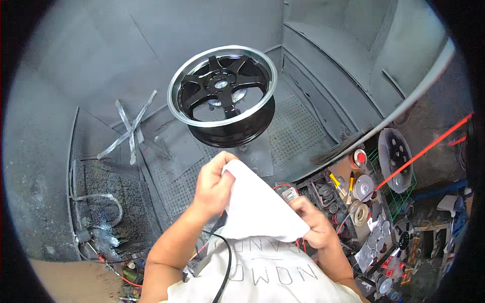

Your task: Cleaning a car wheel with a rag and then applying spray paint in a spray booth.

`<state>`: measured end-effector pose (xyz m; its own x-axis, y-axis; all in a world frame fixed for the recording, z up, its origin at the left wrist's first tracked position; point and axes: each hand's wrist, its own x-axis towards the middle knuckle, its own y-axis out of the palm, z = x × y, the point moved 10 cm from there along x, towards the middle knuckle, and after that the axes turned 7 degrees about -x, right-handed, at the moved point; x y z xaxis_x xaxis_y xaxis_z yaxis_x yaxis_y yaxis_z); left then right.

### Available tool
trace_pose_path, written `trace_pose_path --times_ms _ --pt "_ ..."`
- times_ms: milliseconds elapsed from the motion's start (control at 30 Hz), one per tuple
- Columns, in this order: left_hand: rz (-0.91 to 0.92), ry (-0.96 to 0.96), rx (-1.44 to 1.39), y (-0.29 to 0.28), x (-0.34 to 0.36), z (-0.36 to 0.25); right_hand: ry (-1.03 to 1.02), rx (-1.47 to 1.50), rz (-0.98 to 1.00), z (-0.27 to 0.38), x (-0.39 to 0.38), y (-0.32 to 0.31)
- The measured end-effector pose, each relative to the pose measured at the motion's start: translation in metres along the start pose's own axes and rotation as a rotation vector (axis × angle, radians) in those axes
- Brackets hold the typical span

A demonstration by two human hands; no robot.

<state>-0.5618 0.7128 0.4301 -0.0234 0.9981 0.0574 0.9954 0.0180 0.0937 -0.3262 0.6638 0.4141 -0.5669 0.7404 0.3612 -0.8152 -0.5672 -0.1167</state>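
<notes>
One white cloth (pixel 260 207) between hands (pixel 212 189) (pixel 316 224)

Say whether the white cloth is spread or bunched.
Spread: the white cloth hangs between the left hand and right hand, showing a broad face. Whether it's doubled, I cannot tell.

It's a workshop — grey-stained walls (pixel 91 50), a wheel rim (pixel 227 80), a cluttered bench (pixel 344 165).

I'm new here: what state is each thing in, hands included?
Left hand: closed on the cloth
Right hand: closed on the cloth
White cloth: stretched between both hands
Black wheel: spoked face up, glossy, untouched by the hands
Grey cross-shaped piece: arms spread
Red hose: nearly straight
</notes>
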Motion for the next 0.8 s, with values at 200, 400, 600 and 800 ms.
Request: trace_pose_path --times_ms 200,400,600,800 --pt "0.435 -0.174 0.027 -0.016 0.036 0.080 0.135 0.711 -0.540 -0.061 0.079 -0.040" --pt "0.408 -0.165 0.016 -0.115 0.091 0.114 1.094 0.337 0.014 -0.214 0.065 0.082" --pt "0.547 -0.431 0.020 -0.178 0.097 0.172 1.238 -0.133 0.341 -0.193 0.080 0.063" --pt "0.915 -0.561 0.066 -0.168 0.089 0.241 0.651 0.535 -0.388 -0.123 0.192 0.032"
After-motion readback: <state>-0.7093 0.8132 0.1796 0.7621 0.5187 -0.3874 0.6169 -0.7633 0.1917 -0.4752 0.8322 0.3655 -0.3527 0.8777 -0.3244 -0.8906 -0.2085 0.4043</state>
